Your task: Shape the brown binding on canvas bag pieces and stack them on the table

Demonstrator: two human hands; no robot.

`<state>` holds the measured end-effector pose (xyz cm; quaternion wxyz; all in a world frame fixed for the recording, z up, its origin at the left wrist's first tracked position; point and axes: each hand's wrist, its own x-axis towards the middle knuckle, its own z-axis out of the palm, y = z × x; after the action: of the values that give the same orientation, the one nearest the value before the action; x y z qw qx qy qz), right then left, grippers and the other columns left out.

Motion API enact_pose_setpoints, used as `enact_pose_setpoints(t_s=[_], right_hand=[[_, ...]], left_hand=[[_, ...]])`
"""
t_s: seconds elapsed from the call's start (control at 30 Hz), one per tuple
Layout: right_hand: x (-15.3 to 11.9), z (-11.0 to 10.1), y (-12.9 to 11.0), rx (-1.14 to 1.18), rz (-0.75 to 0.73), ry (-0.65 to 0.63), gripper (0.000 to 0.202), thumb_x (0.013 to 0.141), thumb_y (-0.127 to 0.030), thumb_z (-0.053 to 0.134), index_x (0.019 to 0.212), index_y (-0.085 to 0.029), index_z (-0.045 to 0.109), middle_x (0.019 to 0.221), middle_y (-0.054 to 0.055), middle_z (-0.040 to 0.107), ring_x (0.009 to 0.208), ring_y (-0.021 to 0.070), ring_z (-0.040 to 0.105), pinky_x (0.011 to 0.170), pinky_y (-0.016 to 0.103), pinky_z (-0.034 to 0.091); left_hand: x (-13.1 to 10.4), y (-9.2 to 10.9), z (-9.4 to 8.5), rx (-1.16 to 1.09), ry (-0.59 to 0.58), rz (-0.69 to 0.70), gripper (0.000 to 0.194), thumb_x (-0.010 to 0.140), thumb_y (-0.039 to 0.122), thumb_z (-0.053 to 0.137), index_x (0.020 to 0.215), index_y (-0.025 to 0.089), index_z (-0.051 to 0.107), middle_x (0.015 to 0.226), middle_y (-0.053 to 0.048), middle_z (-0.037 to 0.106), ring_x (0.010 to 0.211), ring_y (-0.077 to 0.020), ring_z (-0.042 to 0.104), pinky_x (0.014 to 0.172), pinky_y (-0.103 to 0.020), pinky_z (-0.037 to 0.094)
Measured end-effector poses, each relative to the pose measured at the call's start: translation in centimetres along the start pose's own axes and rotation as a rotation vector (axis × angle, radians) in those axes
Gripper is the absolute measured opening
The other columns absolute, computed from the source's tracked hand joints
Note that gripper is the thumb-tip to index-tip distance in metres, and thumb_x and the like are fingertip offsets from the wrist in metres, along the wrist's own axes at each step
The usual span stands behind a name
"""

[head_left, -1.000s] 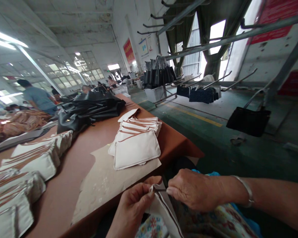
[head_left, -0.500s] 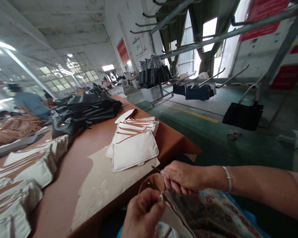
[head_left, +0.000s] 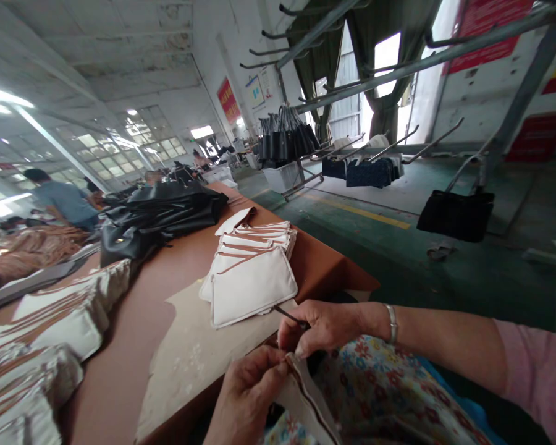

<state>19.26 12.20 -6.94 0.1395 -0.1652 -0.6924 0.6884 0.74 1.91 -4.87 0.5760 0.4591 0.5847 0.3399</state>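
Observation:
My left hand [head_left: 248, 392] pinches the top corner of a cream pouch [head_left: 301, 405] with a brown-edged opening, held low over my lap. Close beside it, my right hand [head_left: 328, 327] is closed round a thin dark pointed tool [head_left: 290, 316], whose exact kind I cannot make out. The tip points left, away from the pouch. Thumb and fingers of the right hand meet the pouch corner, and what lies between them is hidden. Just beyond my hands, a stack of similar cream pouches [head_left: 254, 287] with brown trim lies on the table.
The brown-covered table [head_left: 115, 352] carries a beige sheet [head_left: 185, 364], more cream pouches [head_left: 69, 315] at left and black leather pieces [head_left: 162, 213] behind. A metal rack [head_left: 375, 80] with bags stands to the right. A person in blue [head_left: 67, 201] is at far left.
My right hand has moved left and closer to my left hand, and the tool has shifted left with it. A round brown piece seen between the hands is now hidden.

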Motion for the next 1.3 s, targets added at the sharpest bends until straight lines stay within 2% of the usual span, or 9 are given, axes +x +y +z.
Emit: enact_pose_setpoints(t_s=[0.13, 0.27, 0.37, 0.53, 0.63, 0.8, 0.97, 1.1, 1.3], right_hand=[[0.3, 0.2, 0.0, -0.142, -0.112, 0.036, 0.02, 0.071, -0.021, 0.068, 0.087, -0.01, 0.062, 0.071, -0.003, 0.056, 0.06, 0.0067, 0.046, 0.056, 0.017, 0.039], [0.3, 0.9, -0.4, -0.291, -0.089, 0.199, 0.008, 0.073, -0.017, 0.064, 0.077, -0.011, 0.061, 0.063, -0.005, 0.053, 0.057, 0.0065, 0.043, 0.053, 0.017, 0.034], [0.0, 1.4, -0.5, -0.29, -0.055, 0.283, 0.005, 0.076, -0.016, 0.059, 0.074, -0.011, 0.06, 0.062, -0.004, 0.052, 0.058, 0.0071, 0.043, 0.053, 0.017, 0.034], [-0.4, 1.9, -0.3, -0.245, -0.078, 0.266, 0.016, 0.078, -0.027, 0.064, 0.078, -0.012, 0.06, 0.062, -0.005, 0.05, 0.056, 0.0067, 0.04, 0.05, 0.017, 0.032], [-0.2, 2.2, -0.4, -0.266, -0.048, 0.286, 0.015, 0.068, -0.019, 0.069, 0.079, -0.012, 0.061, 0.062, -0.005, 0.053, 0.055, 0.0068, 0.042, 0.048, 0.016, 0.031], [0.1, 2.9, 0.1, -0.205, -0.062, 0.397, 0.005, 0.068, -0.011, 0.062, 0.073, -0.012, 0.063, 0.059, -0.004, 0.056, 0.055, 0.0075, 0.045, 0.05, 0.017, 0.032], [-0.4, 3.5, 1.2, -0.08, -0.147, 0.418, 0.007, 0.072, -0.012, 0.061, 0.077, -0.012, 0.064, 0.067, -0.002, 0.059, 0.061, 0.0093, 0.049, 0.061, 0.021, 0.041], [-1.0, 3.8, 1.0, -0.118, -0.29, 0.429, 0.005, 0.077, -0.012, 0.06, 0.077, -0.011, 0.065, 0.073, 0.002, 0.063, 0.068, 0.0113, 0.055, 0.066, 0.022, 0.044], [-1.5, 3.8, 0.9, -0.405, -0.632, 0.455, 0.006, 0.086, -0.015, 0.058, 0.082, -0.013, 0.063, 0.076, 0.004, 0.063, 0.069, 0.0107, 0.058, 0.066, 0.02, 0.046]], left_hand=[[0.3, 1.0, -0.3, 0.295, 0.098, 0.089, 0.023, 0.075, 0.035, 0.062, 0.072, 0.014, 0.069, 0.061, -0.001, 0.061, 0.058, -0.0147, 0.048, 0.055, -0.024, 0.034], [0.4, 2.3, 0.2, 0.568, 0.201, 0.148, 0.017, 0.076, 0.029, 0.058, 0.067, 0.016, 0.066, 0.058, 0.002, 0.054, 0.059, -0.0152, 0.046, 0.053, -0.023, 0.033], [0.4, 2.4, 0.6, 0.59, 0.211, 0.171, 0.017, 0.077, 0.027, 0.056, 0.065, 0.017, 0.062, 0.057, 0.003, 0.052, 0.058, -0.015, 0.045, 0.053, -0.023, 0.033], [0.3, 1.8, 0.5, 0.561, 0.151, 0.208, 0.018, 0.08, 0.028, 0.054, 0.068, 0.017, 0.062, 0.062, 0.002, 0.054, 0.062, -0.0156, 0.047, 0.055, -0.023, 0.036], [0.2, 1.3, 0.3, 0.587, 0.142, 0.245, 0.02, 0.082, 0.029, 0.053, 0.07, 0.017, 0.062, 0.062, 0.002, 0.055, 0.061, -0.0153, 0.048, 0.054, -0.022, 0.035], [0.0, 0.4, -0.1, 0.625, 0.166, 0.384, 0.022, 0.087, 0.03, 0.051, 0.075, 0.017, 0.065, 0.069, -0.001, 0.063, 0.065, -0.0163, 0.054, 0.06, -0.023, 0.041], [-0.2, 0.6, -1.2, 0.448, 0.077, 0.275, 0.031, 0.09, 0.041, 0.051, 0.082, 0.017, 0.069, 0.077, -0.003, 0.07, 0.074, -0.0189, 0.059, 0.068, -0.024, 0.045], [-0.2, 1.3, -1.1, 0.22, 0.103, 0.2, 0.04, 0.089, 0.049, 0.054, 0.077, 0.016, 0.073, 0.091, -0.006, 0.074, 0.092, -0.0232, 0.061, 0.083, -0.025, 0.046], [-0.5, 1.9, 0.8, -0.245, -0.203, 0.012, 0.04, 0.084, 0.05, 0.064, 0.089, 0.011, 0.073, 0.078, -0.01, 0.072, 0.071, -0.0203, 0.065, 0.063, -0.026, 0.048]])
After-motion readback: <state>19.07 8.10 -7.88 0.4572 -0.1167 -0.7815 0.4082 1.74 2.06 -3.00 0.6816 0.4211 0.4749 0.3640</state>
